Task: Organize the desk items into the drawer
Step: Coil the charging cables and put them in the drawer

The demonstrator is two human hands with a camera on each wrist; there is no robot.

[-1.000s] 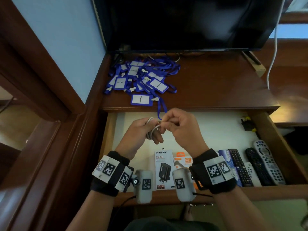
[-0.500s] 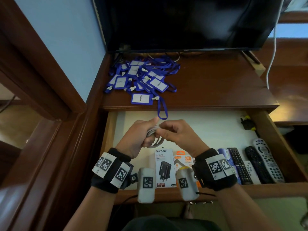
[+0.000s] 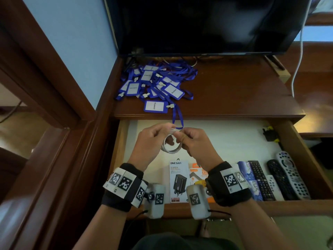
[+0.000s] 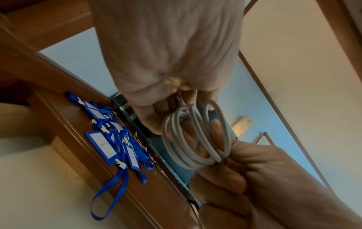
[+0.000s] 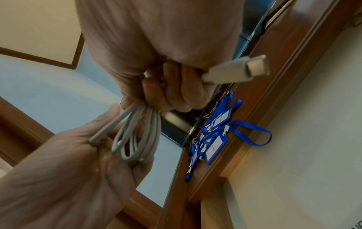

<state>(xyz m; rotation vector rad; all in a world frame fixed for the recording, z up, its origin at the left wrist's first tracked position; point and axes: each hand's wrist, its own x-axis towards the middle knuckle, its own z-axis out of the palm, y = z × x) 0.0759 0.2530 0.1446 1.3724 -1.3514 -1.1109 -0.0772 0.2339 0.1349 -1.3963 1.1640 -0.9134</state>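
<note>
A coiled white cable (image 3: 170, 143) hangs between both hands above the open drawer (image 3: 234, 139). My left hand (image 3: 153, 136) pinches the top of the coil (image 4: 192, 136). My right hand (image 3: 189, 139) grips the other side of the loops (image 5: 137, 136), and the cable's plug end (image 5: 240, 69) sticks out past its fingers. A pile of blue ID badge holders with lanyards (image 3: 155, 83) lies on the desk top (image 3: 234, 91), one lanyard loop hanging over the front edge.
In the drawer lie a charger box (image 3: 178, 181), an orange box (image 3: 198, 174), several remote controls (image 3: 281, 177) at the right and a black plug (image 3: 269, 135) at the back right. A dark monitor (image 3: 198, 24) stands at the desk's rear. A white cord (image 3: 299, 51) hangs at right.
The hands have drawn slightly apart and the coil now hangs open as a ring between them. The left hand has shifted from wrapping the cable to pinching its top.
</note>
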